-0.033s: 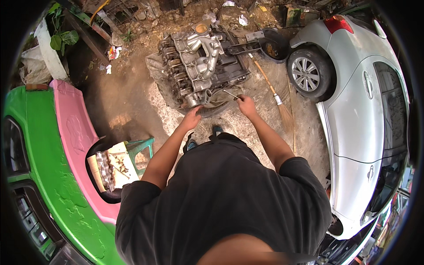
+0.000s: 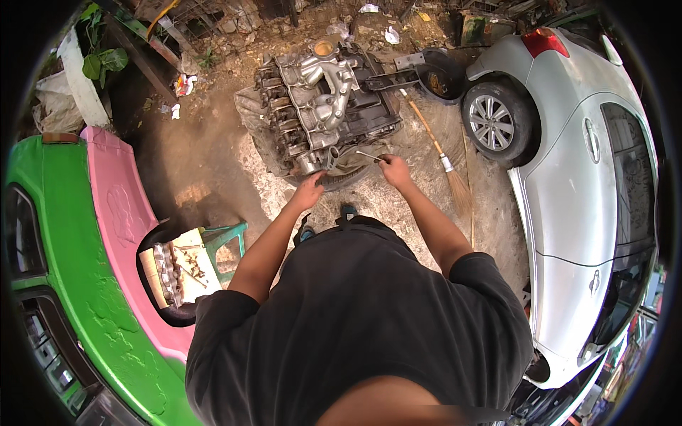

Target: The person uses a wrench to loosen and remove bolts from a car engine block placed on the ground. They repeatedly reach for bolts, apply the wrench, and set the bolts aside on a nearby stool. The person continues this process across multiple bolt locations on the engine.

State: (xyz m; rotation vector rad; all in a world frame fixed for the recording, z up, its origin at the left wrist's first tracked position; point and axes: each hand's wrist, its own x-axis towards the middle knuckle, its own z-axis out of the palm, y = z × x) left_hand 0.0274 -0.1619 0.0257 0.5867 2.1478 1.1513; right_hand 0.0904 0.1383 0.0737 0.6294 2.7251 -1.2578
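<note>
Right hand (image 2: 395, 172) grips metal tool (image 2: 368, 155), any lettering too small

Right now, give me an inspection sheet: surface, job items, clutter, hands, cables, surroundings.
Surface: stained, patchy ground; crumpled sheet under engine.
Job's things: engine, silver manifold on top; thin metal tool.
Clutter: broom and black basin right of engine; paper scraps beyond.
Left hand: at engine's near edge, contact unclear.
Right hand: gripping the thin metal tool.
Cables: nothing seen near the engine.
Surroundings: green-and-pink vehicle left; silver car right; metal parts on cardboard by green stool.
</note>
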